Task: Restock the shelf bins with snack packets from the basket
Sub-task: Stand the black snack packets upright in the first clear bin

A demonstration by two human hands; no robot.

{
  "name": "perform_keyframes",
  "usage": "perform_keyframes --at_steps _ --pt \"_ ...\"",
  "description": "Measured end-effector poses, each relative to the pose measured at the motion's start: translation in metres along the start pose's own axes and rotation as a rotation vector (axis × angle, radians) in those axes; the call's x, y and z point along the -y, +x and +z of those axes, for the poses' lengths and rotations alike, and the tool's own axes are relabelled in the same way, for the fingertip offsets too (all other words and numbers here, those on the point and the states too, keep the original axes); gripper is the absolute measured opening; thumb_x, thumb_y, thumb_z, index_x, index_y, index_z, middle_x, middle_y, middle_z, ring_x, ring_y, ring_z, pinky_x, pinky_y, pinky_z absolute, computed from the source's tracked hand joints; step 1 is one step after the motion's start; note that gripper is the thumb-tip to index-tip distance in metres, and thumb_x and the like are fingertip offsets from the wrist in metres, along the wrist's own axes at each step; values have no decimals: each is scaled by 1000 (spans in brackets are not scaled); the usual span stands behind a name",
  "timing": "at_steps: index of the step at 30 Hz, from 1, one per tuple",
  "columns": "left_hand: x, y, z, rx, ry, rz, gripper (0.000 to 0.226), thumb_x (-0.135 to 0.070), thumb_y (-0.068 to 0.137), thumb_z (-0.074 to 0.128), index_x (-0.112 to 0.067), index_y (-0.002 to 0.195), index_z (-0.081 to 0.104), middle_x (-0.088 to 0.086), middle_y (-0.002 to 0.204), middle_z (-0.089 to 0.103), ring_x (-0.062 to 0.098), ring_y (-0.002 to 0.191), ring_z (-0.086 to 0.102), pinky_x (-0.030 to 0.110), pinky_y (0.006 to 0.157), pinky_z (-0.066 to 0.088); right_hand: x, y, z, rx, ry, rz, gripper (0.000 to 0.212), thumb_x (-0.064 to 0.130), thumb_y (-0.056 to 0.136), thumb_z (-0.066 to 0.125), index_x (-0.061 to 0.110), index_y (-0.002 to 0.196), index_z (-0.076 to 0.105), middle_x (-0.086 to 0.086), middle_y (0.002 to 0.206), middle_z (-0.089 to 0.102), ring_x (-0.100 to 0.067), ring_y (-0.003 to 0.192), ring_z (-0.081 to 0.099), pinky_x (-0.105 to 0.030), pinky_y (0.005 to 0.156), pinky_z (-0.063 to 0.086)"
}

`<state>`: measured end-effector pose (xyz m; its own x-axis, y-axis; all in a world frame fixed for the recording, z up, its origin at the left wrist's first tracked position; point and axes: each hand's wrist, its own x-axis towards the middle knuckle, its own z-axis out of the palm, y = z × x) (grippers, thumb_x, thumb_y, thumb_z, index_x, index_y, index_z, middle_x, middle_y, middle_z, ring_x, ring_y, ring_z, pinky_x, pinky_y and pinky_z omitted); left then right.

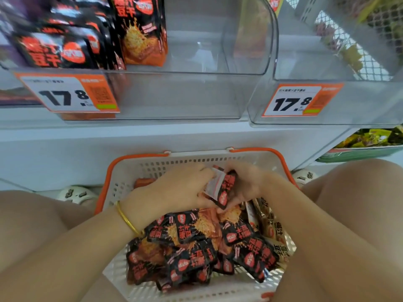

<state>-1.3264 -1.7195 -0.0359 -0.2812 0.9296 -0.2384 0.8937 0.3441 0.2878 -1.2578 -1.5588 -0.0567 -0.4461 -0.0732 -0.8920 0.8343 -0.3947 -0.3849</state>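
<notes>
Hands: left hand (174, 188) and right hand (246, 184) both curl round a small packet stack (224, 190) over the basket's (122, 168) far end.
Handling: probably light, soft and slick; squeeze the flat faces.
Pile: loose packets (196, 247) fill the basket's near half.
Obstacle: the shelf bin (174, 94) above the basket has a high front wall.

In the white plastic basket (135, 168), lower centre, lie black snack packets (192, 243); clear plastic bins (174, 97) stand above.

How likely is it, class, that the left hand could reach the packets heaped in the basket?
Probably yes: the heap of packets lies uncovered close by the left hand, though that hand and the right hand grip a small bundle.
</notes>
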Motion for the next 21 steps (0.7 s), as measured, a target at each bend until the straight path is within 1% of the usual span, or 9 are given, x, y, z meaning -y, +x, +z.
perform_keyframes --at_steps 3,6,10,12,13,14,16,18,21 --pt "-2 -2 -4 48 -31 -5 81 -51 75 70 -16 138 32 -2 134 41 14 120 42 28 96 40 1 -9 7 131 105 -117 41 24 93 27 -2 106 56 -27 97 65 -43 90 64 -55 84 51" --pt "3 -7 -20 -45 -99 -11 51 -37 86 63 -15 128 45 1 121 54 16 107 52 32 87 43 2 -18 11 132 2 -161 52 36 93 25 0 106 59 -22 100 68 -35 100 62 -52 97 44" --pt "20 -16 -52 -219 -369 -137 20 -21 92 57 -11 110 58 6 96 64 19 85 57 30 75 41 4 -37 18 -186 -477 -279 88 70 91 15 2 99 70 -15 98 72 -29 96 67 -43 90 51" --pt "31 -24 -64 -248 -542 -171 23 -26 89 62 -15 108 59 5 96 66 18 85 60 31 78 45 4 -45 19 -357 -535 -557 74 70 89 28 9 97 70 -9 99 73 -23 96 67 -45 98 47" --pt "34 -28 -68 -261 -625 -173 25 -29 87 65 -18 109 58 3 100 67 18 91 62 33 84 48 4 -50 20 -302 -465 -677 67 69 86 41 12 104 69 -6 104 72 -21 100 66 -44 101 45" --pt "35 -32 -73 -277 -706 -164 25 -28 86 66 -22 108 57 -1 103 68 15 96 64 34 86 49 4 -56 23 -192 -384 -751 64 67 79 56 13 112 66 -5 109 71 -20 104 66 -42 102 45" --pt "29 -40 -83 -322 -874 -103 20 -14 87 66 -23 103 57 -7 96 69 6 90 66 25 76 53 6 -64 29 -20 -333 -844 54 40 70 78 13 115 63 -5 107 71 -20 100 68 -37 94 51" --pt "22 -46 -98 -401 -952 -74 21 -4 88 60 -18 103 58 -6 90 71 2 80 67 20 65 54 14 -77 46 17 -301 -941 33 10 69 78 9 100 66 -2 86 73 -14 74 69 -29 70 57" --pt "21 -59 -127 -696 -848 -112 15 -8 89 60 -17 100 60 3 75 72 8 65 67 20 56 52 40 -104 70 -39 -298 -1063 23 9 65 72 10 87 67 1 71 71 -9 57 64 -23 54 52"
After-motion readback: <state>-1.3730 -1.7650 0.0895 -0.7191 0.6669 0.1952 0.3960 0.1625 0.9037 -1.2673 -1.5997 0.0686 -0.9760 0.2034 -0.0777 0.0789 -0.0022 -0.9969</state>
